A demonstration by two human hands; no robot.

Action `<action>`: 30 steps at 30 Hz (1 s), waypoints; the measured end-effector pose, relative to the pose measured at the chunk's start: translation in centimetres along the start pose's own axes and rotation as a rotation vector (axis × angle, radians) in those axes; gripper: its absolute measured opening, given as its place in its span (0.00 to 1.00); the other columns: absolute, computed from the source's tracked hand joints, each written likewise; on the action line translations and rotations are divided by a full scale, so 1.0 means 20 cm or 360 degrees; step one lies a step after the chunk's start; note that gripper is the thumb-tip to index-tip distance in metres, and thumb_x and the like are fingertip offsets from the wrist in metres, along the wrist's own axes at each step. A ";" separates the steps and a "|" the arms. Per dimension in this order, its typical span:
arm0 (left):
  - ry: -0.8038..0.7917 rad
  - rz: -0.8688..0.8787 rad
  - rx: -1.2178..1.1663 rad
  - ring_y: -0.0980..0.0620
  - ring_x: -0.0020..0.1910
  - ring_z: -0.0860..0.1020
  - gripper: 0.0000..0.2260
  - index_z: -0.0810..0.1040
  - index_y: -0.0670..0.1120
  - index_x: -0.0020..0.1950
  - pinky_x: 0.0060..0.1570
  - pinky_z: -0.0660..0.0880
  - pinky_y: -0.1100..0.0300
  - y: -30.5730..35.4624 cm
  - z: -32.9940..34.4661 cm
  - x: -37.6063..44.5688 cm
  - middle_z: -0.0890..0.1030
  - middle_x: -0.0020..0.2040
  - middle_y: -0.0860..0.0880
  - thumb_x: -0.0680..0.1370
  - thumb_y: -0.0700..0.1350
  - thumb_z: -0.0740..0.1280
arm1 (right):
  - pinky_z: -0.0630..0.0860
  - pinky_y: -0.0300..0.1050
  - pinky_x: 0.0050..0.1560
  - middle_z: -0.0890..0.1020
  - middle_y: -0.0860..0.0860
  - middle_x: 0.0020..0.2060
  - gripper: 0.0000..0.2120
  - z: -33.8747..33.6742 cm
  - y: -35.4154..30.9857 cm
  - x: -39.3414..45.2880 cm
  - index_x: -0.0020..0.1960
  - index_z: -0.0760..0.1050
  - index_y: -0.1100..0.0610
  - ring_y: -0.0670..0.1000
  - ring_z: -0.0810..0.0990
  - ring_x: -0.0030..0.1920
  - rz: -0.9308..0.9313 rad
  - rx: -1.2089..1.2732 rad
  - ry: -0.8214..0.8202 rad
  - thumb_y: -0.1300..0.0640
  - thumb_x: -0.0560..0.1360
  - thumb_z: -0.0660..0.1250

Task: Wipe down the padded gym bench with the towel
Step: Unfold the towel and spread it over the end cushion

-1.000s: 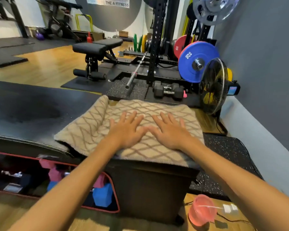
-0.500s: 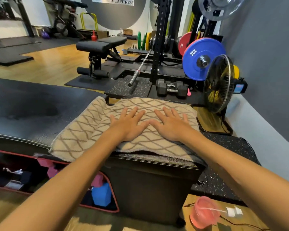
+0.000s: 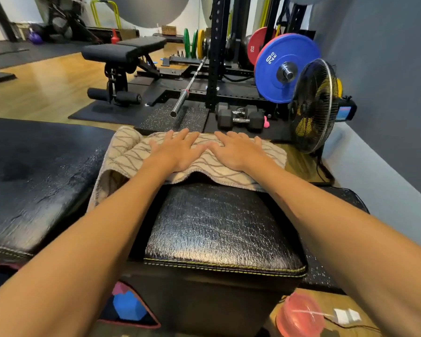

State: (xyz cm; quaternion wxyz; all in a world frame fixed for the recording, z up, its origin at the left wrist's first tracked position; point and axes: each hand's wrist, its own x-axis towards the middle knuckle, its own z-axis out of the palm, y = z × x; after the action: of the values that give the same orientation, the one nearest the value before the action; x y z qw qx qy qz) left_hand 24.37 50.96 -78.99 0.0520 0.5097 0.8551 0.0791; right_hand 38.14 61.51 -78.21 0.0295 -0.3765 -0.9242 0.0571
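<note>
I see both hands flat on the beige towel, side by side, thumbs almost touching. My left hand has its fingers straight and spread wide, pressing down on the towel. My right hand is the same, fingers straight and spread, holding nothing. The towel lies bunched at the far end of the black padded gym bench, and its left side hangs down in the gap beside the bench. The near part of the bench pad is bare and shiny. Left of the bench is a big black mat. Past the bench, on the floor, are black dumbbells and a barbell. A black fan stands past the bench on the right, near a blue weight plate. A pink bowl sits on the floor below the bench.
</note>
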 end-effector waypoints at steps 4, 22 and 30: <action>0.0014 -0.0009 0.0013 0.43 0.78 0.43 0.32 0.47 0.60 0.79 0.69 0.44 0.28 0.03 -0.01 -0.07 0.45 0.80 0.55 0.76 0.70 0.41 | 0.42 0.70 0.74 0.54 0.50 0.80 0.35 0.00 -0.02 -0.06 0.80 0.51 0.43 0.57 0.49 0.79 0.0002 -0.0004 0.0009 0.29 0.77 0.39; 0.0064 0.0136 0.0077 0.48 0.78 0.39 0.26 0.42 0.62 0.77 0.70 0.37 0.34 0.12 0.06 -0.87 0.40 0.79 0.58 0.80 0.64 0.41 | 0.34 0.64 0.74 0.42 0.46 0.80 0.37 0.05 -0.10 -0.89 0.79 0.40 0.40 0.53 0.37 0.79 -0.0164 0.0017 -0.0072 0.29 0.72 0.31; -0.0027 0.0084 0.0040 0.48 0.78 0.39 0.29 0.43 0.63 0.77 0.69 0.39 0.32 0.13 0.04 -0.74 0.40 0.79 0.59 0.77 0.69 0.40 | 0.36 0.65 0.75 0.41 0.46 0.80 0.34 0.00 -0.04 -0.77 0.79 0.41 0.39 0.54 0.37 0.79 -0.0066 0.0033 -0.0134 0.28 0.76 0.37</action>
State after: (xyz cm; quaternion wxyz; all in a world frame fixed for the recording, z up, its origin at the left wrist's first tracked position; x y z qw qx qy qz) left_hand 33.87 39.21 -79.14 0.0509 0.5333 0.8418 0.0654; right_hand 48.69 50.20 -78.35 -0.0044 -0.3542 -0.9316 0.0820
